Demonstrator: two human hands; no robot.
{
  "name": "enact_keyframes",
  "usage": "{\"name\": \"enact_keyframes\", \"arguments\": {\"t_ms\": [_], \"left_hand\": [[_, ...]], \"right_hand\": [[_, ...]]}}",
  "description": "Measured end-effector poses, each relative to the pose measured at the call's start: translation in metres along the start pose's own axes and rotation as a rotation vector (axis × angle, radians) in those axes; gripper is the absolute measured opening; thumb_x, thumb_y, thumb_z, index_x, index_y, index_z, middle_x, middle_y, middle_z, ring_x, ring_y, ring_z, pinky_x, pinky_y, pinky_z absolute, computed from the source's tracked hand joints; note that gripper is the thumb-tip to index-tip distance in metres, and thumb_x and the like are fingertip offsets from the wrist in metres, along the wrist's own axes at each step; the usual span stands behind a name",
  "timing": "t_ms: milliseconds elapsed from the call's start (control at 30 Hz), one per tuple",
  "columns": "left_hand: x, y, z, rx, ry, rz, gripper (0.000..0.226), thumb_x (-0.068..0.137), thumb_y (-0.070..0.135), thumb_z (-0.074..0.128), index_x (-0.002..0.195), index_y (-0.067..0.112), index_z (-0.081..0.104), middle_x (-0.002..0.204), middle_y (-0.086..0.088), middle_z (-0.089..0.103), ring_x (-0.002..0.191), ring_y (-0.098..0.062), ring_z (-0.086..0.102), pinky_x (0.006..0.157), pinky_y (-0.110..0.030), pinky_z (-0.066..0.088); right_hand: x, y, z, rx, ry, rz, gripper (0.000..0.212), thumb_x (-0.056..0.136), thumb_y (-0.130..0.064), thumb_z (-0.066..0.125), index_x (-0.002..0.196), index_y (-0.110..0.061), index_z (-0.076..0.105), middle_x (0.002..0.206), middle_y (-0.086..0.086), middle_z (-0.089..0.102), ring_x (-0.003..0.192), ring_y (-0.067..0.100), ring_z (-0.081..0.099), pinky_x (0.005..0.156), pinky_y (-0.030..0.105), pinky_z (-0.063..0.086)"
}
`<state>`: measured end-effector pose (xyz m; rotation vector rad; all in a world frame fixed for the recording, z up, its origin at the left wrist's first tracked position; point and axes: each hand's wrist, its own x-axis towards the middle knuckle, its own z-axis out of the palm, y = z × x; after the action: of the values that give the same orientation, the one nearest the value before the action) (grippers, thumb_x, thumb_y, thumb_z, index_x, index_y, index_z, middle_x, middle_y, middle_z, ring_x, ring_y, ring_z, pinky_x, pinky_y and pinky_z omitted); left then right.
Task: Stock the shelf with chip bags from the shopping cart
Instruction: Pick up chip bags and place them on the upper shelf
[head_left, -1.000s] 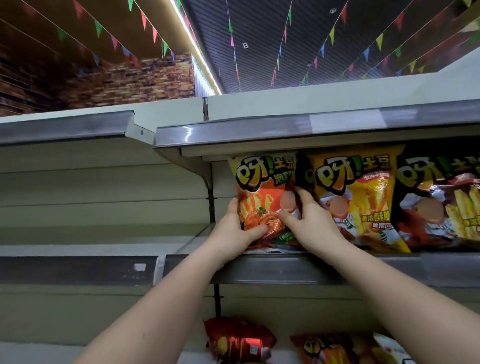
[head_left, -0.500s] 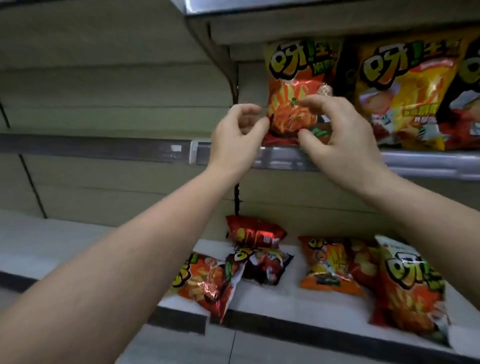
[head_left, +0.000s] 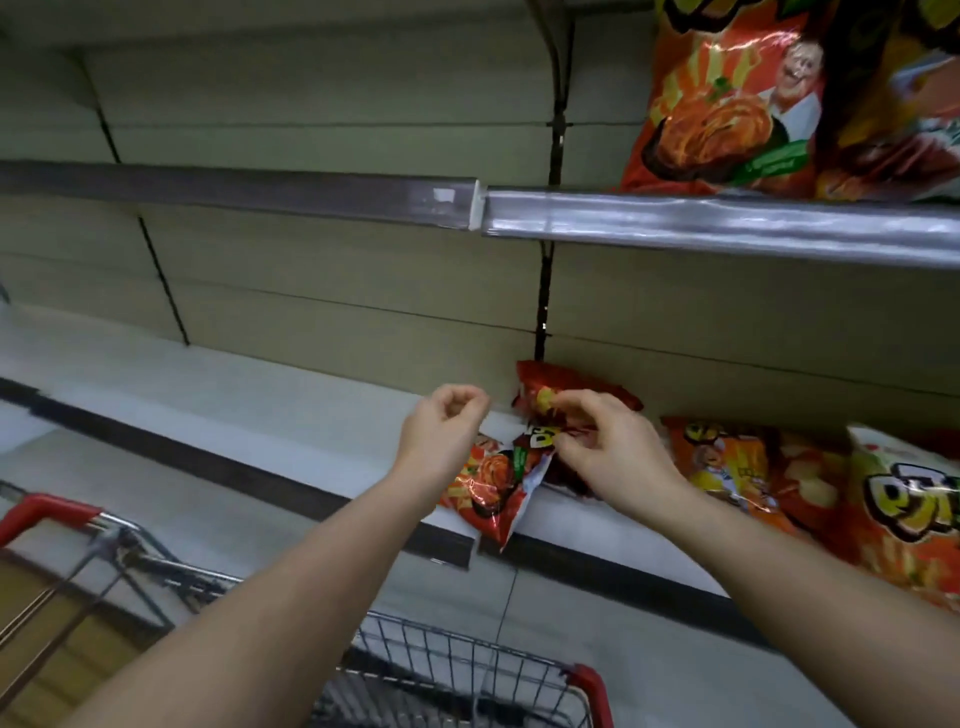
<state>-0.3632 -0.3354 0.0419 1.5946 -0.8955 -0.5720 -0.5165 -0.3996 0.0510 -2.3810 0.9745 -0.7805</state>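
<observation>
Beige shelving runs across a dim store aisle, with a metal-edged upper shelf (head_left: 727, 228) and a white lower shelf (head_left: 260, 395). Both hands hang in mid-air above the lower shelf, each grip loosely curled and holding nothing: left hand (head_left: 441, 436), right hand (head_left: 608, 452). An orange chip bag (head_left: 727, 104) stands on the upper shelf. A red chip bag (head_left: 488, 493) lies on the lower shelf, overhanging the front lip; a brush from either forearm could likely tip it toward the shopping cart (head_left: 467, 670) below.
</observation>
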Motion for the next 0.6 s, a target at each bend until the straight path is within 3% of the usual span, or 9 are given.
{"name": "enact_keyframes", "arguments": {"t_ms": [67, 167, 333, 600], "left_hand": [[0.001, -0.019, 0.001, 0.023, 0.003, -0.093, 0.011, 0.094, 0.027, 0.056, 0.083, 0.029, 0.057, 0.095, 0.003, 0.063, 0.096, -0.019, 0.058, 0.084, -0.031, 0.047], [0.004, -0.043, 0.003, 0.086, 0.023, -0.203, 0.006, 0.092, 0.032, 0.056, 0.091, 0.027, 0.059, 0.111, -0.004, 0.064, 0.104, -0.023, 0.058, 0.098, -0.039, 0.045], [0.012, -0.073, 0.015, 0.023, 0.05, -0.336, 0.033, 0.095, 0.025, 0.054, 0.125, 0.01, 0.053, 0.113, -0.004, 0.054, 0.097, -0.018, 0.05, 0.081, -0.027, 0.037], [0.026, -0.098, 0.027, -0.027, 0.122, -0.455, 0.038, 0.095, 0.026, 0.054, 0.129, 0.009, 0.05, 0.124, -0.009, 0.057, 0.108, -0.022, 0.054, 0.087, -0.03, 0.041]], "right_hand": [[0.003, 0.011, 0.015, 0.019, -0.053, 0.061, 0.039, 0.091, -0.013, 0.055, 0.13, -0.018, 0.052, 0.13, 0.004, 0.052, 0.118, 0.016, 0.05, 0.095, 0.023, 0.039], [0.01, 0.026, 0.034, 0.021, -0.12, 0.112, 0.041, 0.09, -0.013, 0.055, 0.131, -0.015, 0.051, 0.131, 0.005, 0.053, 0.119, 0.018, 0.05, 0.094, 0.025, 0.038], [0.023, 0.049, 0.067, 0.028, -0.249, 0.175, 0.046, 0.092, -0.018, 0.054, 0.137, -0.013, 0.044, 0.138, 0.005, 0.05, 0.124, 0.019, 0.048, 0.098, 0.027, 0.038], [0.063, 0.068, 0.098, -0.053, -0.26, 0.176, 0.049, 0.091, -0.023, 0.055, 0.137, -0.01, 0.043, 0.137, 0.01, 0.049, 0.123, 0.024, 0.048, 0.097, 0.031, 0.039]]}}
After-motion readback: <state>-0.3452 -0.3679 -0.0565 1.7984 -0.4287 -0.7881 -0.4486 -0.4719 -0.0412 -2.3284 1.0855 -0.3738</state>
